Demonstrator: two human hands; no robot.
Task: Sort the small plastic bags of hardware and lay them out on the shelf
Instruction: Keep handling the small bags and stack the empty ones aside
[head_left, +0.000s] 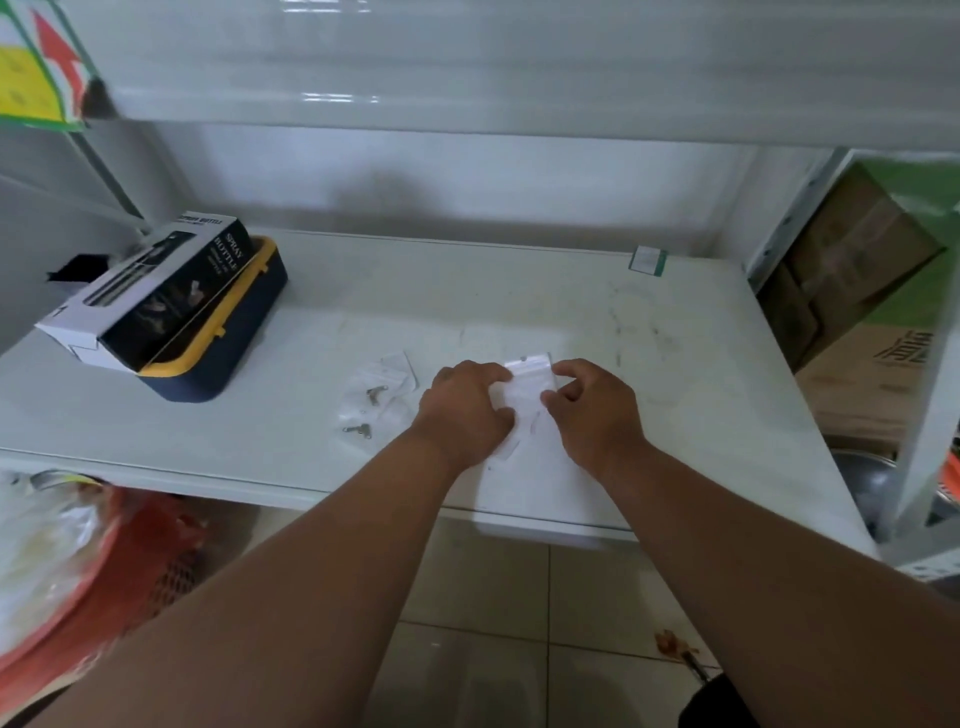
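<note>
Head view: the clear bag at frame centre is partly hidden by both hands; its contents cannot be made out. The left hand and right hand pinch its sides above the white shelf. Just left lie loose bags holding small metal pieces. At upper left, a spray bottle box sits in a yellow-rimmed bin.

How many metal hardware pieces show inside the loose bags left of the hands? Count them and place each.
2 that I can make out: one metal piece in the farther bags, one metal piece nearer the shelf edge. More may be hidden; clear plastic blurs together.

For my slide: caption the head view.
Both hands, left and right, grip a clear bag over the shelf.
</note>
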